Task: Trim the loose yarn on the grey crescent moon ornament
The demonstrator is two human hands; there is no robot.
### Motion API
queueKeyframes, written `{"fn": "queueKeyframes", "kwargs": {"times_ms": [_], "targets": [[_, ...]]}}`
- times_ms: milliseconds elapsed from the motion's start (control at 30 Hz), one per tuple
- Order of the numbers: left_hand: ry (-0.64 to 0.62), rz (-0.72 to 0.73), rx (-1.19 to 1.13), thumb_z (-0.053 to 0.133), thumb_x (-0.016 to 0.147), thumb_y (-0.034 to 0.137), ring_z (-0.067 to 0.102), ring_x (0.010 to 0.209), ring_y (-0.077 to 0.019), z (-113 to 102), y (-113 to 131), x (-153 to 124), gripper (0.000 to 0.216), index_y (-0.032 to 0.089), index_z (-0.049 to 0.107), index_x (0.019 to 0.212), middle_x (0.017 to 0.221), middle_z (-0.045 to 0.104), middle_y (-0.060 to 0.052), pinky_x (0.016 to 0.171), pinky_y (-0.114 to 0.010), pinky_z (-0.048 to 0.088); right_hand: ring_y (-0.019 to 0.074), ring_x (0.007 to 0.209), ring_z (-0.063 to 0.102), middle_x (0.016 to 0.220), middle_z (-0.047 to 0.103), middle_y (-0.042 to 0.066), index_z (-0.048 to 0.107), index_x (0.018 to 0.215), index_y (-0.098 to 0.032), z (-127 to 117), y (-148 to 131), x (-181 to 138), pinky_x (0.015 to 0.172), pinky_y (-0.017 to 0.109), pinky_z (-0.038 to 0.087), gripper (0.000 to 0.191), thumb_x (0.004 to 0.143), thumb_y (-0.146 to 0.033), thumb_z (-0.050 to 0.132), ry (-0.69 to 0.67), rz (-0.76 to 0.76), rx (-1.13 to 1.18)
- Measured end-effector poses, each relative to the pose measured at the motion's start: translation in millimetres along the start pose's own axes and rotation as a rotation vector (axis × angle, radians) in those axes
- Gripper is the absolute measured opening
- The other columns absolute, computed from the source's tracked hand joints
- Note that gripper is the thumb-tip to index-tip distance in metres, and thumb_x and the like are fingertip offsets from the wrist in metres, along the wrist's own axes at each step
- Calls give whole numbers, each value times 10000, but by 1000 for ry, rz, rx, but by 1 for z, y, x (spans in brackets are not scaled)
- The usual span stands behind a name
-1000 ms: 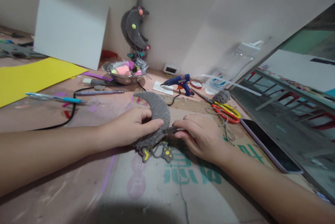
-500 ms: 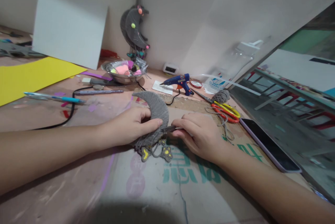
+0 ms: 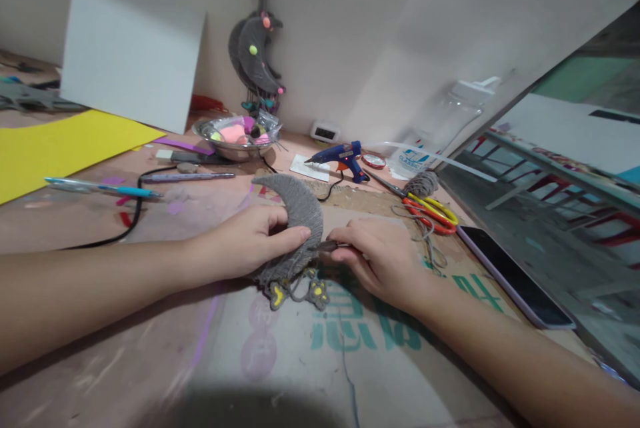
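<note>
Gray yarn-wrapped crescent (image 3: 304,205) lies over printed cardboard (image 3: 295,375) on the tabletop (image 3: 125,341), nearer the wearer than the blue glue gun (image 3: 351,152) and left of it. Left hand (image 3: 257,241) clamped on the crescent, thumb across its face. Right hand (image 3: 380,255), apart from the left, pinches a slim dark piece (image 3: 327,247) whose far end meets the crescent's outer edge; too small to tell what it is. Small gray charms with yellow patches (image 3: 318,291) at the crescent's lower end. Rest placed by the glue gun: metal bowl (image 3: 235,152) of bright bits to its left; red-and-yellow-handled scissors (image 3: 434,212) and gray yarn ball (image 3: 423,183) to its right; phone (image 3: 517,278) farther right and nearer; blue pen (image 3: 100,187) well left; paired crescents (image 3: 253,51) behind and left, against the wall.
</note>
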State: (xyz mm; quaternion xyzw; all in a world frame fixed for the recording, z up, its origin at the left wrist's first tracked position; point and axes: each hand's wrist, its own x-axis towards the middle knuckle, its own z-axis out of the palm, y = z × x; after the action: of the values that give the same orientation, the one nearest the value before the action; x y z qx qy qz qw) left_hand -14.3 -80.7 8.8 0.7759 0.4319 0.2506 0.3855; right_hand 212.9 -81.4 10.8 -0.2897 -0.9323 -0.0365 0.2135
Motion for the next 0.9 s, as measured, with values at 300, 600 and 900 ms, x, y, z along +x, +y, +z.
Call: {"fn": "queueKeyframes", "kwargs": {"times_ms": [300, 600, 900], "targets": [[-2, -17, -3, 432, 846, 421, 328, 478, -78, 0, 0, -1, 380, 169, 409, 563, 538, 336, 53, 425, -205, 234, 141, 640, 478, 704, 560, 25, 596, 915, -156, -4, 2, 1, 608, 259, 323, 216, 901, -317, 452, 44, -17, 6], [-2, -22, -2, 437, 844, 422, 327, 480, -81, -1, 0, -1, 378, 172, 405, 562, 540, 333, 55, 432, -211, 239, 140, 627, 462, 705, 573, 34, 606, 918, -139, -5, 3, 2, 591, 264, 316, 239, 908, -320, 450, 54, -89, -70], [-7, -8, -3, 432, 843, 412, 331, 482, -84, -1, 1, 0, 374, 175, 401, 556, 535, 338, 52, 435, -214, 230, 140, 603, 465, 688, 587, 26, 612, 900, -145, -8, 3, 5, 568, 273, 317, 223, 906, -309, 461, 54, -133, -137]]}}
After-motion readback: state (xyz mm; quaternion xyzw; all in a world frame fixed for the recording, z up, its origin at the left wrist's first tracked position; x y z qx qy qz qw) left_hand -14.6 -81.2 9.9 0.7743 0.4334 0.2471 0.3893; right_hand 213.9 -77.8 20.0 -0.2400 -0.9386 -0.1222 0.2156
